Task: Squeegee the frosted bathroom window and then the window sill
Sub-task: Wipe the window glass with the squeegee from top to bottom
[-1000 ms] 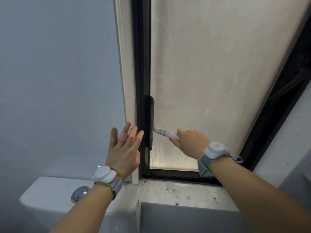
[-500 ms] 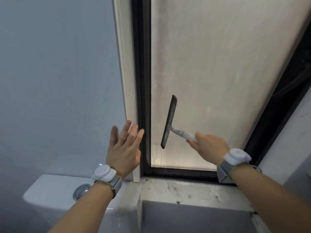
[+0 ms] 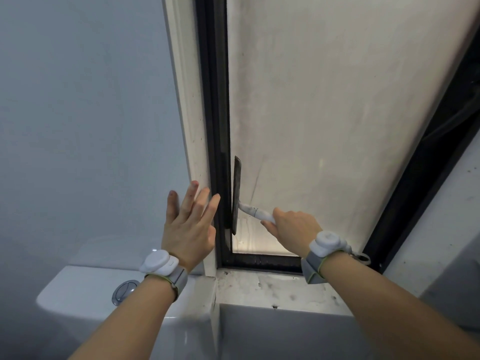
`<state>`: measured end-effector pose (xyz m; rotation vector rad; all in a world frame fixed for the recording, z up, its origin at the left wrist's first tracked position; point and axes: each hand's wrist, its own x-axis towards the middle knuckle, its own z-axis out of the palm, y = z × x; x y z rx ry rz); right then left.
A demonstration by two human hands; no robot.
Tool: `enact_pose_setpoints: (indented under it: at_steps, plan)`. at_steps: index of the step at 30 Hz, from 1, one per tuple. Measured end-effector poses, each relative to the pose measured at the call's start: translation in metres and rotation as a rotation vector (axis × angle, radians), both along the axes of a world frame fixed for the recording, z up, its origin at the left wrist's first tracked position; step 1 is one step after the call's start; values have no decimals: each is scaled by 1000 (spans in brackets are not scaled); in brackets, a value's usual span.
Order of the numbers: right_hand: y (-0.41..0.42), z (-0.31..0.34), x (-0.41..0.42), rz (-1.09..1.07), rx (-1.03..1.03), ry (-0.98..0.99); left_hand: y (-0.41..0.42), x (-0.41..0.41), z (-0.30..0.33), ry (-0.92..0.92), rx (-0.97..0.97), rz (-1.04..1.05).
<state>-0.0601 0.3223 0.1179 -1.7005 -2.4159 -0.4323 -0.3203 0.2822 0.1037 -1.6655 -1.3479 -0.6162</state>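
Note:
The frosted window pane [image 3: 324,105] fills the upper middle, set in a black frame [image 3: 214,113]. My right hand [image 3: 292,227] grips the white handle of a squeegee [image 3: 237,196]. Its dark blade stands upright against the glass at the pane's lower left edge, beside the frame. My left hand [image 3: 188,224] is flat with straight fingers on the pale window surround just left of the frame. The stained window sill [image 3: 272,289] lies below the pane, between my forearms.
A white toilet cistern [image 3: 85,289] with a chrome flush button [image 3: 124,292] stands at the lower left against the blue-grey wall [image 3: 78,113]. A pale wall [image 3: 446,229] closes in on the right of the frame.
The squeegee blade swung away from the left frame onto the glass, then came back left to the pane's edge. My right hand followed it. My left hand has stayed in place.

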Motion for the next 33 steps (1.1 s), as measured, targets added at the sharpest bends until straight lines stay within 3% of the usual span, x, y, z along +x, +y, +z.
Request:
enact_pose_setpoints:
  at_steps: [11, 23, 28, 33]
  plan:
    - [6, 18, 20, 30, 12, -46, 5, -3, -4, -5, 21, -12]
    - [-15, -1, 104, -166, -50, 156, 1, -2, -2, -8, -6, -10]
    - [-29, -9, 91, -150, -65, 218, -1, 1, -2, -33, 0, -13]
    - [-28, -5, 48, -81, -29, 136, -2, 1, -1, -25, -24, -12]
